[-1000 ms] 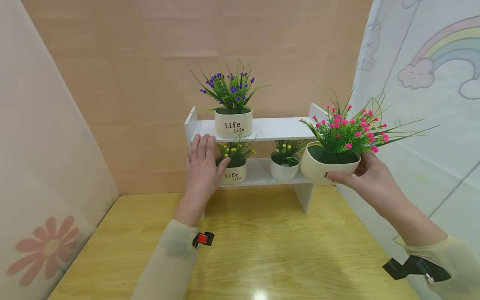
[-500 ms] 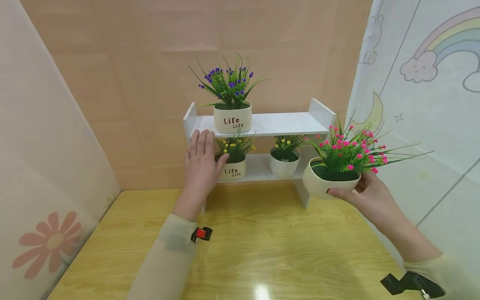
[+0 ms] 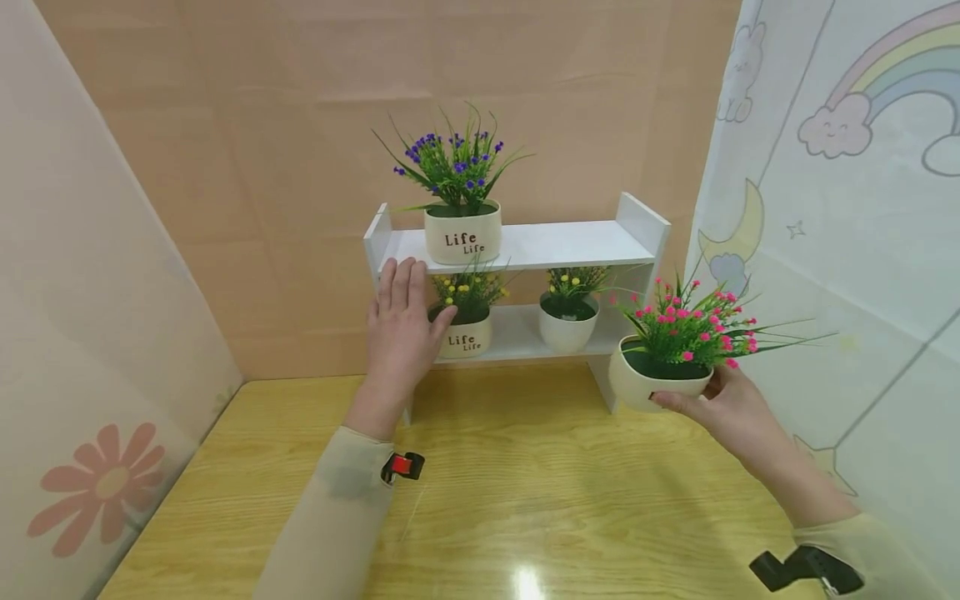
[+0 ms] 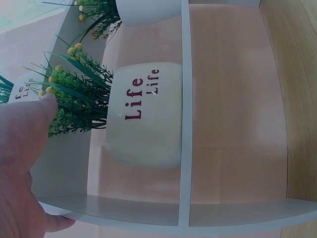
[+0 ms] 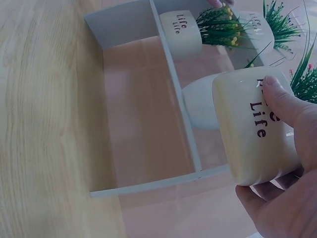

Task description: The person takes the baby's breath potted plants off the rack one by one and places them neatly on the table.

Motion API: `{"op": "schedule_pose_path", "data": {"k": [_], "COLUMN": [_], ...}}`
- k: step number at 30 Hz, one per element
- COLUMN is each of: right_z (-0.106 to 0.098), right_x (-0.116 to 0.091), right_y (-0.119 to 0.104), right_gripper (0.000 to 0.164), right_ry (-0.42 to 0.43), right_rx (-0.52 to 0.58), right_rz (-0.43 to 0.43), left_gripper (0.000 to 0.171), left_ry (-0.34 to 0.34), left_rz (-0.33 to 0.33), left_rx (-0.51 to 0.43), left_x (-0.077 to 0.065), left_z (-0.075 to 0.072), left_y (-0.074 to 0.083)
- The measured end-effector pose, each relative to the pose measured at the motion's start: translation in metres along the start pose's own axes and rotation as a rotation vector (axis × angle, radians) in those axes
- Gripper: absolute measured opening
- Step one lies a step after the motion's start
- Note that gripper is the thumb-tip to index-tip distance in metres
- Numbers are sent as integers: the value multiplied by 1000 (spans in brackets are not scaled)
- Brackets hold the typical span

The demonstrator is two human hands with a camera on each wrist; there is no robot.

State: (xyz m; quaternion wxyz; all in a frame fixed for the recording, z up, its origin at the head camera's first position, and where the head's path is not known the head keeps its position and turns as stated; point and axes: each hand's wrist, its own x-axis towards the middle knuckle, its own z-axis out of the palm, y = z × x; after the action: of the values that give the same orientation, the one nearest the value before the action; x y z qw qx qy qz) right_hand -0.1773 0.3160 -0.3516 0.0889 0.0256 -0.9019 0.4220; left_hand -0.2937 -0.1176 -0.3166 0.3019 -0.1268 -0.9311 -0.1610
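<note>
My right hand [image 3: 738,421] holds a cream flower pot [image 3: 645,387] of pink artificial flowers [image 3: 693,321], thumb on its front and fingers curled beneath. The pot is in the air just right of a white two-tier shelf [image 3: 577,243], tipped slightly. In the right wrist view, red "Life" lettering shows on this pot [image 5: 240,129], partly under the thumb. Straight fingers of my left hand [image 3: 401,333] rest at the left front edge of the upper tier. The left thumb stands out in front of a "Life" pot with yellow flowers [image 3: 467,340] on the lower tier.
A "Life" pot with purple flowers [image 3: 463,235] stands at the upper tier's left. On the lower tier's right is a plain white pot with yellow flowers [image 3: 567,329]. The shelf stands on a wooden table [image 3: 510,467], with a patterned wall [image 3: 847,250] close on the right.
My right hand has lowered the pink-flowered pot from near the upper tier's right end to beside the lower tier. The left hand keeps its place on the shelf.
</note>
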Motion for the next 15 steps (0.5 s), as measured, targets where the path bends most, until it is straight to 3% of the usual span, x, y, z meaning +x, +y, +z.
{"op": "schedule_pose_path", "data": {"k": [10, 15], "right_z": [15, 24], "right_x": [13, 18], "right_y": [36, 52], "right_gripper": [99, 90], "right_ry": [-56, -41], "right_rx": [38, 43], "right_rz": [46, 69], "left_gripper": [87, 88], "left_ry": [18, 12], "left_rz": [11, 10], "left_rx": [3, 2], "left_x": [0, 1], "left_z": [2, 1], "left_y": [-2, -3]}}
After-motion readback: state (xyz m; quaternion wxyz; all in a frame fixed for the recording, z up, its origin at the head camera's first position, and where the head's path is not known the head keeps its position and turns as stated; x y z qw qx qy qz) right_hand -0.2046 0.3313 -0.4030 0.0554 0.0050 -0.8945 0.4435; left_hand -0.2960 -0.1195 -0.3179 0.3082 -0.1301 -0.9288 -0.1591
